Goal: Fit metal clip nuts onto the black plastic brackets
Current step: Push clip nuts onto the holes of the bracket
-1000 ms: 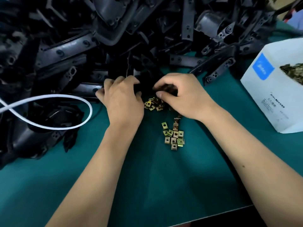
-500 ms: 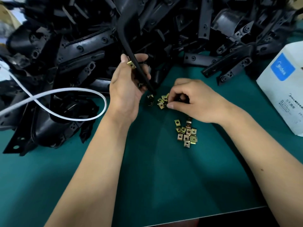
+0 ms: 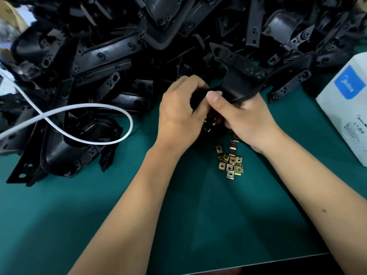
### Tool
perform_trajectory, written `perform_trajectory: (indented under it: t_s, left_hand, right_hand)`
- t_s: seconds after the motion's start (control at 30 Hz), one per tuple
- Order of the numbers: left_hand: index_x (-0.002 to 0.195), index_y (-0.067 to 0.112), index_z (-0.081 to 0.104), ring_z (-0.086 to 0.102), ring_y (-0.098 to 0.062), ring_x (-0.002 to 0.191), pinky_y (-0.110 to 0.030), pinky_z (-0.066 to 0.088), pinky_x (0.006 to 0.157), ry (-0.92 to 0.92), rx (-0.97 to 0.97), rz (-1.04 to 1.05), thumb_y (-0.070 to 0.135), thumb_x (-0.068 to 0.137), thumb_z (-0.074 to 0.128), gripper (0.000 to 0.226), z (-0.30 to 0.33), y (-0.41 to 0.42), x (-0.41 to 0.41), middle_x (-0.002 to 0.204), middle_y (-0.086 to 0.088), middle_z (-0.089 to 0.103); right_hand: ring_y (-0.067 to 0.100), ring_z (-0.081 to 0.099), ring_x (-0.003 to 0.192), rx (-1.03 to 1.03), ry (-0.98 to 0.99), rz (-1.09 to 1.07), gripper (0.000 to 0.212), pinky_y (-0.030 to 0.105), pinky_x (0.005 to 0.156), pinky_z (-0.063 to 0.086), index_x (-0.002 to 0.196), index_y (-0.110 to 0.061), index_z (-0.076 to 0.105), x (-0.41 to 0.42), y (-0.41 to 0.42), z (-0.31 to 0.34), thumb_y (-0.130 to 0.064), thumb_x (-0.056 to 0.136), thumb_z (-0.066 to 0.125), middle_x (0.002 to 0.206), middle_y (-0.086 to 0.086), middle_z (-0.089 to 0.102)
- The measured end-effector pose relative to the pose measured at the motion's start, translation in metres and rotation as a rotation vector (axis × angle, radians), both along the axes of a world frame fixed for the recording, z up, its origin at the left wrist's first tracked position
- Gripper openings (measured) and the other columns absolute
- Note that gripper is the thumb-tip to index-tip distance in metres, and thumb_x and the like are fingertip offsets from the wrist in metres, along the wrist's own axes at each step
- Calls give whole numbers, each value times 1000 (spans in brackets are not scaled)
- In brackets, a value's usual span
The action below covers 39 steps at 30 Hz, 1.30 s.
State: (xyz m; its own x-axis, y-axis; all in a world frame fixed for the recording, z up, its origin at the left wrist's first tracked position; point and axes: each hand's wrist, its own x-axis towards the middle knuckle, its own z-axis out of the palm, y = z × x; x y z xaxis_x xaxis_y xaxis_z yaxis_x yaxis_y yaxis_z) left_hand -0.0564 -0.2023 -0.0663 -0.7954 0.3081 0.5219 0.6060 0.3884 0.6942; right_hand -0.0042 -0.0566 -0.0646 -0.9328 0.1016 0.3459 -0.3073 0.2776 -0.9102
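Table [image 3: 59,225], green mat: black bracket heap [image 3: 99,56] fills the far half, a white cable [image 3: 83,105] looped over its near left edge.

White carton [image 3: 345,108] at far right; its contents are out of frame, cannot tell.

Bracket in hand [image 3: 238,84]: held over the mat just in front of the heap. My left hand [image 3: 176,116] wraps its near end, fingers curled round. My right hand [image 3: 248,120] closes on the body, thumb pressed along the top. Both grips narrow, holding the bracket.

Loose clip nuts [image 3: 230,165]: small brass cluster on the mat just near of my hands, a few more partly hidden under my fingers.

Step, as I judge it: seating a nut on a tab. To do it well, keep the left hand steady, line the clip mouth square to the edge, push until the holes align. Whether a nut is engaged is hidden.
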Motion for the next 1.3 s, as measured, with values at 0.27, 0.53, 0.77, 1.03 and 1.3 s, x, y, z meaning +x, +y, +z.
perform_trajectory:
  t_s: [0.27,0.53,0.77,1.03,1.3]
  left_hand:
    - [85,24,72,63,1,76,-22,48,75,-131,274,16,27,92,76,10,11,-18,-11,76,18,68]
    - [88,18,62,62,-15,76,-31,42,67,-548,685,73,47,112,26,52,20,-24,-13,83,-2,68]
    - [107,11,62,53,-19,81,-29,40,73,-785,957,-202,83,94,11,89,23,-29,-10,94,-6,59]
    - [96,13,52,50,-11,70,-30,45,82,-827,991,-157,1,101,56,13,27,-24,-3,81,-1,53]
    - [107,11,63,59,-20,59,-28,51,59,-876,873,-201,57,108,31,56,17,-22,-10,82,-5,66]
  right_hand:
    - [11,65,91,352,-34,-67,36,25,78,49,100,-23,73,-2,7,-4,-57,87,70,91,-10,71]
    - [18,32,136,1048,-135,95,60,45,103,30,150,-39,50,-3,-14,-3,-61,94,52,153,-15,45]
    - [17,52,108,834,-90,205,23,46,98,45,108,-14,72,-3,-19,4,-31,93,75,109,0,60]
    - [15,54,80,759,-80,103,18,35,74,46,91,-13,63,0,-6,1,-22,90,78,86,-5,59]
    - [13,64,68,249,-91,-131,4,26,66,53,90,-21,75,-2,10,-4,-20,91,78,78,-3,72]
